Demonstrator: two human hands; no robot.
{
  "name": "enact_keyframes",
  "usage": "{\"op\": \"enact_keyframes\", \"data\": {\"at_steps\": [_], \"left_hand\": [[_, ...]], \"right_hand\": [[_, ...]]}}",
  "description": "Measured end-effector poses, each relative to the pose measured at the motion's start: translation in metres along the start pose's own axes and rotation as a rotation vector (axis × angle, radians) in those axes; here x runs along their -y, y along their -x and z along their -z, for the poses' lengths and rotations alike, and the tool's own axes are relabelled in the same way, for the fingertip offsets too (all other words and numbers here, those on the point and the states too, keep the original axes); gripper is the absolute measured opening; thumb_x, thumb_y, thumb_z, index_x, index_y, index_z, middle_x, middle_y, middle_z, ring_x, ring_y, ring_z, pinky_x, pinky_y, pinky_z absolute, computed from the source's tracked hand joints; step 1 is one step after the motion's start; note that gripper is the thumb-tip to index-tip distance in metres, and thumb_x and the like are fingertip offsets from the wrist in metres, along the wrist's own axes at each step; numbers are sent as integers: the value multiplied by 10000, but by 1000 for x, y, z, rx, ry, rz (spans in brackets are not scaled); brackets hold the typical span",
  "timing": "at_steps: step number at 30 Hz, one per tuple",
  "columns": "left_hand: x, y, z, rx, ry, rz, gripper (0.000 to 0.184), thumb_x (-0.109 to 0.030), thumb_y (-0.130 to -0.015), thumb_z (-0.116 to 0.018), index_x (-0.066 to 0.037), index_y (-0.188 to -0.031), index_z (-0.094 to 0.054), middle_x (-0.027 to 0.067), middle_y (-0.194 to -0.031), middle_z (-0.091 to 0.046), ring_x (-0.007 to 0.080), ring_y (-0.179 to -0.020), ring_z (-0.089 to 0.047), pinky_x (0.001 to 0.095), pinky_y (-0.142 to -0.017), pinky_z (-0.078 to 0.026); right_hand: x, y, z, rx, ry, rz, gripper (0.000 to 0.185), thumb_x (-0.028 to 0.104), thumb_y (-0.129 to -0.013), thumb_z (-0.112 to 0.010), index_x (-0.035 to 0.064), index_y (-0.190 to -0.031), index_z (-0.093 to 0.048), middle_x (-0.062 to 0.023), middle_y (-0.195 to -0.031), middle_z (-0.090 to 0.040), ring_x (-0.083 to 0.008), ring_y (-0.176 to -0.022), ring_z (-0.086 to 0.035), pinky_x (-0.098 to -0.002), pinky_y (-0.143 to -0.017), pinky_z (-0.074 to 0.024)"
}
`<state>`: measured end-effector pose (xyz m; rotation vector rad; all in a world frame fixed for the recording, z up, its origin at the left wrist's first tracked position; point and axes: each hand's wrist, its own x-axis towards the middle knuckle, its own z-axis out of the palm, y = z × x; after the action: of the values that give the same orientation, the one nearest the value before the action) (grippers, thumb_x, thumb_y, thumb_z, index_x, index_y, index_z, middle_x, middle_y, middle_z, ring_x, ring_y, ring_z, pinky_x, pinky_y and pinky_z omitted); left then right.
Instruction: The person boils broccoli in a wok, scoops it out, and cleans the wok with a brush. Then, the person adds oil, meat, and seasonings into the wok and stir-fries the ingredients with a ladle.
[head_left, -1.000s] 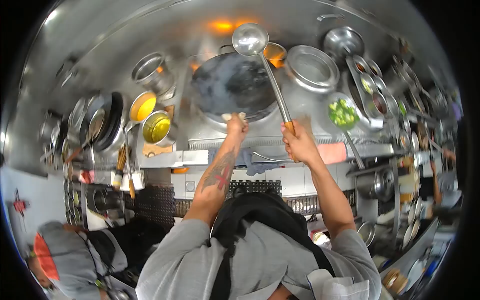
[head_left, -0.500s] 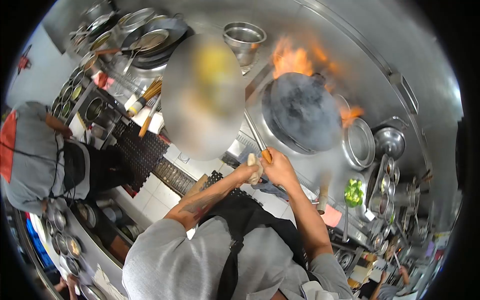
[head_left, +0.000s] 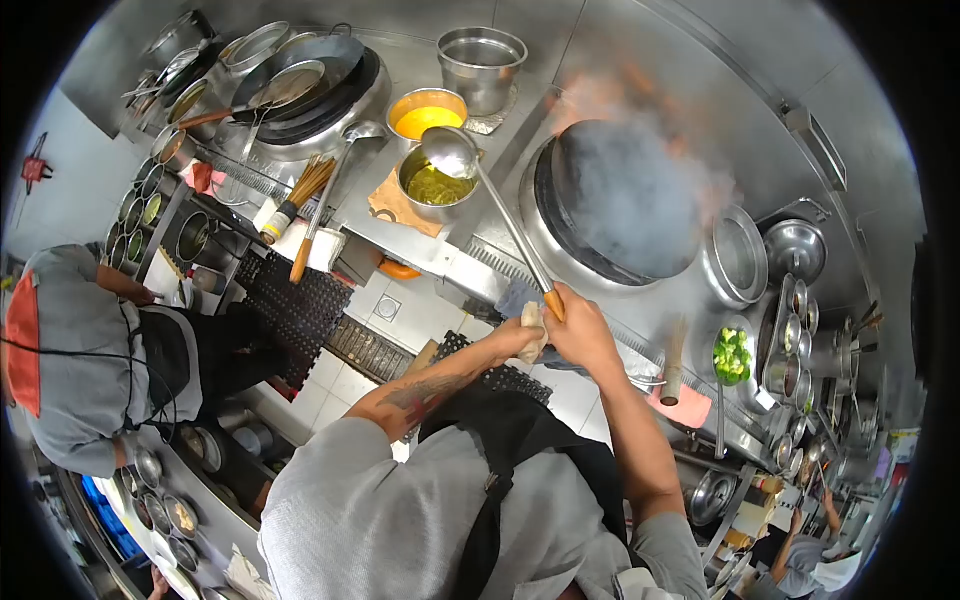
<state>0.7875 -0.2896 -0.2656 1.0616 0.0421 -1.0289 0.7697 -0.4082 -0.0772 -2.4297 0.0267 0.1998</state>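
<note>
My right hand (head_left: 583, 330) is wrapped round the wooden handle end of a long metal ladle (head_left: 452, 152). The ladle's bowl hangs over the rim of a steel pot of yellow-green liquid (head_left: 437, 188). My left hand (head_left: 515, 340) is closed on a pale folded cloth (head_left: 534, 332), close beside my right hand. Behind both hands a dark wok (head_left: 570, 205) sits on the burner, mostly hidden by thick smoke, with faint flames at its back edge.
A pot of orange-yellow liquid (head_left: 427, 116) and a tall steel pot (head_left: 482, 66) stand behind. Stacked woks (head_left: 310, 90) are at the left. Green vegetables (head_left: 732, 356) lie in a strainer at the right. A co-worker (head_left: 85, 350) stands at the far left.
The ladle bowl, blurred and large half a second ago, has dropped to the yellow-green pot. Smoke over the wok is thicker. Compared with a second ago, my view has turned and my hands are together.
</note>
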Motion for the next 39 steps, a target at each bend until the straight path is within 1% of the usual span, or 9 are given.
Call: {"op": "enact_keyframes", "data": {"at_steps": [5,10,17,19,22,26,28,33,39], "left_hand": [[-1,-9,-12,-96,-26,-94,314,-175,-877,-629,25,-1114,-580,129,-947,-667,189,-768,-662,329,-672,-533],[-15,15,-19,124,-6,-84,311,-199,-903,-632,-37,-1159,-560,60,-909,-645,155,-737,-628,291,-627,-489],[-13,-12,-36,11,116,47,391,-127,-935,-502,42,-1287,-486,161,-1014,-678,276,-863,-681,389,-787,-566],[-20,-46,-43,42,113,-67,368,-184,-958,-439,42,-1242,-499,176,-989,-668,277,-813,-667,410,-749,-574],[-59,-82,-79,-72,230,-18,467,-337,-934,-404,34,-1194,-516,209,-978,-650,317,-848,-658,438,-714,-564],[-100,-138,-98,-81,321,159,479,-413,-849,-477,-14,-1112,-510,227,-997,-603,339,-847,-635,430,-638,-520],[-109,-157,-126,-303,421,162,379,-390,-862,-538,-51,-1031,-533,185,-916,-590,322,-784,-624,422,-614,-508],[-93,-183,-87,-318,290,55,228,-313,-945,-490,-123,-843,-562,45,-713,-574,177,-603,-541,307,-501,-423],[-101,-156,-95,-461,132,40,252,-334,-924,-439,-139,-881,-593,62,-724,-608,187,-581,-552,316,-473,-398]], "right_hand": [[-11,-2,-15,-69,136,109,353,167,-874,-601,-18,-1174,-576,-240,-802,-663,-386,-737,-663,-433,-648,-518],[-28,1,-12,329,-933,-312,289,142,-944,-585,-11,-1189,-593,-34,-690,-521,-59,-515,-470,-235,-373,-353],[-67,52,47,152,-1747,-332,360,121,-976,-544,-35,-1298,-506,-14,-820,-514,-44,-484,-399,-193,-381,-351],[-89,71,58,-26,-1561,-331,344,142,-957,-568,-42,-1244,-523,-30,-779,-546,-76,-499,-461,-247,-391,-391],[-141,85,66,-583,237,-129,279,171,-891,-627,-21,-1074,-539,-129,-678,-619,-236,-551,-618,-389,-468,-474],[-229,84,119,-275,-699,-420,216,143,-892,-586,-13,-1040,-564,-218,-724,-624,-410,-605,-617,-455,-582,-502],[-266,88,74,-725,99,-207,235,171,-903,-599,-6,-1055,-569,-115,-688,-578,-231,-557,-583,-379,-555,-487],[-313,192,117,-987,-434,-392,354,191,-888,-601,4,-1179,-525,-165,-782,-626,-357,-629,-622,-429,-617,-511],[-401,308,297,-1103,-1005,-537,402,124,-909,-551,-14,-1280,-482,-114,-829,-625,-184,-530,-579,-309,-438,-466]]}}
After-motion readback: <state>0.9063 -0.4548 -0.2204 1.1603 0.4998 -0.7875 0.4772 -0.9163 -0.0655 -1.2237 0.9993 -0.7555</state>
